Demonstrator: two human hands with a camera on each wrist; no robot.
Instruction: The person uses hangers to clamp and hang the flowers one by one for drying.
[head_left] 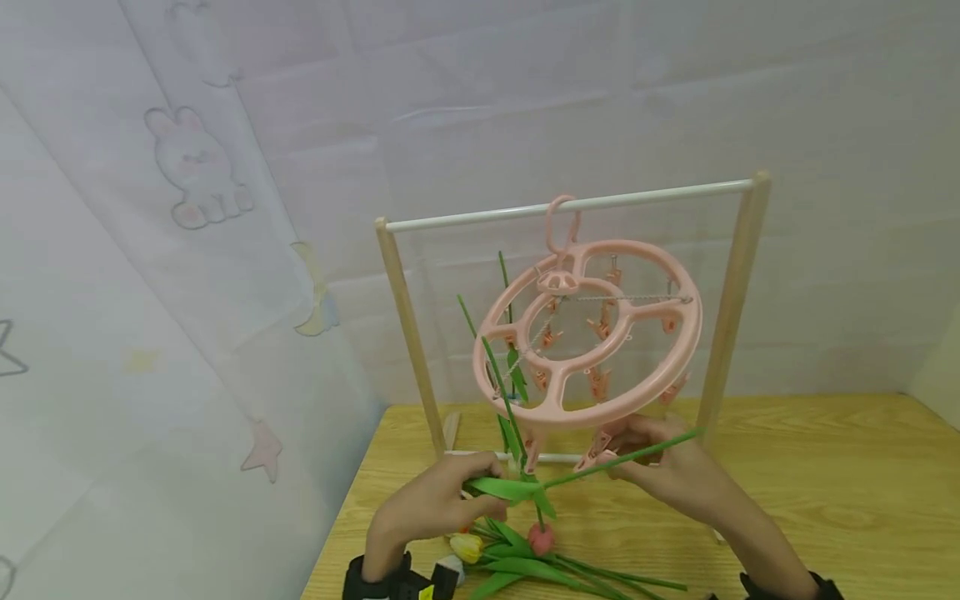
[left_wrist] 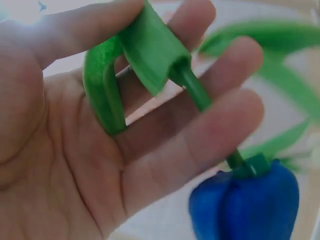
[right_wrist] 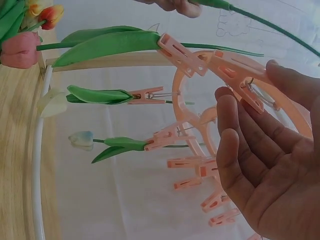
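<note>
My left hand (head_left: 435,500) holds an artificial blue tulip (left_wrist: 245,205) by its leaves, thumb and fingers pinching the green. The blue bloom hangs below the fingers in the left wrist view and is hidden in the head view. Its green stem (head_left: 637,454) reaches right, in front of the other hand. At the hanger's near rim, my right hand (head_left: 660,458) pinches a pink clothespin (right_wrist: 240,82) between thumb and fingers. The round pink clip hanger (head_left: 551,412) hangs tilted. Beside that clothespin, another clip grips a pink tulip (right_wrist: 20,50), bloom downward.
A wooden-legged rack with a white top bar (head_left: 465,218) bears the hanger. Clips also hold a white tulip (right_wrist: 52,102) and a pale blue-white tulip (right_wrist: 81,140). Several loose tulips, among them a yellow tulip (head_left: 467,547), lie on the wooden table (head_left: 825,483). A pale wall covering stands behind.
</note>
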